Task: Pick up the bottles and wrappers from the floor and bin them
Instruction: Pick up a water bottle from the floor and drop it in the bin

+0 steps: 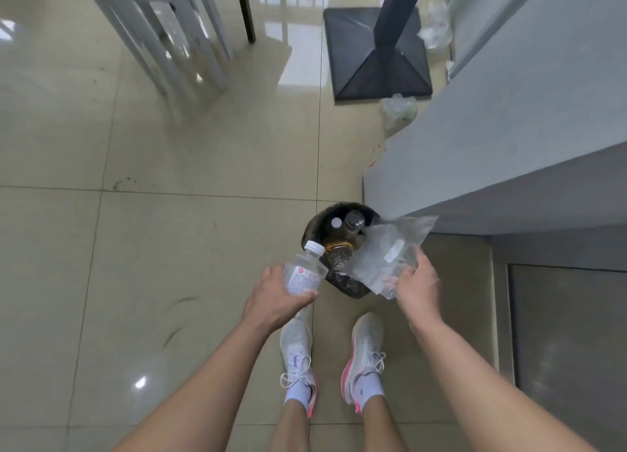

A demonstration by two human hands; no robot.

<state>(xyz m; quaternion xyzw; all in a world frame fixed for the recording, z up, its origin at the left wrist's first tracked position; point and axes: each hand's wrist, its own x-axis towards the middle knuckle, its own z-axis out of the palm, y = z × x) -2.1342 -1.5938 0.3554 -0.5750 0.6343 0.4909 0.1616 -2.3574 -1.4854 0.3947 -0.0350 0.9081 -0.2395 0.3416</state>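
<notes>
My left hand (274,299) is gripping a bottle (303,272) beside the bin (314,226); my right hand (419,285) is pinching a wrapper (390,251) above the bin, where other bottles are lying.

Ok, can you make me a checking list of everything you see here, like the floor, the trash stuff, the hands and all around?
Surface: glossy beige tile floor, a few dark scuffs.
Job's things: clear bottle and clear wrapper held over the dark bin; bottles already inside.
Clutter: crumpled plastic by the black table base; more behind it.
Hands: left hand grips the bottle; right hand grips the wrapper.
Cables: nothing seen.
Surroundings: grey counter right, white chair legs upper left.
</notes>
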